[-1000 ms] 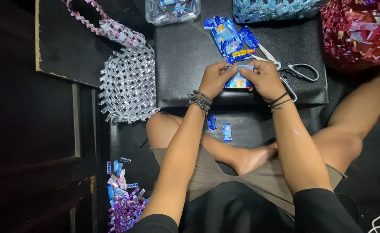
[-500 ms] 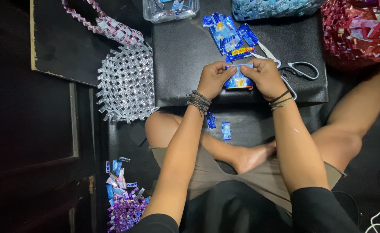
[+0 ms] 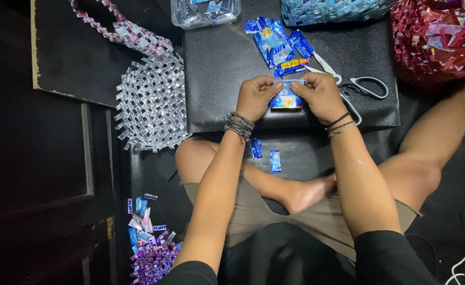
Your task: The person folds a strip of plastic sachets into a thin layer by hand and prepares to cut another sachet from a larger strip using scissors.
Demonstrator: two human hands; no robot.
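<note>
i see both hands over the black bench (image 3: 216, 63), close together. the left hand (image 3: 255, 98) and the right hand (image 3: 322, 97) each pinch one side of a blue wrapper (image 3: 287, 97), fingers closed on its upper edge. the wrapper sits between the two hands, resting on or just above the bench near its front edge; i cannot tell which.

counts, as far as i can see:
- one pair of scissors (image 3: 356, 84), lying on the bench just beside the right hand, handles to the right.
- one loose pile of blue wrappers (image 3: 277, 45) behind the hands; the number in it i cannot tell.
- two small folded blue strips (image 3: 265, 154) on the floor, just below the left wrist.
- one silver woven bag (image 3: 150, 100) left of the bench, with a pink woven handle.
- one clear box (image 3: 206, 11) at the bench's far edge.
- one blue basket (image 3: 333, 10) and one red basket (image 3: 438, 37), far right.
- one heap of purple and blue strips (image 3: 150, 245) at lower left.
</note>
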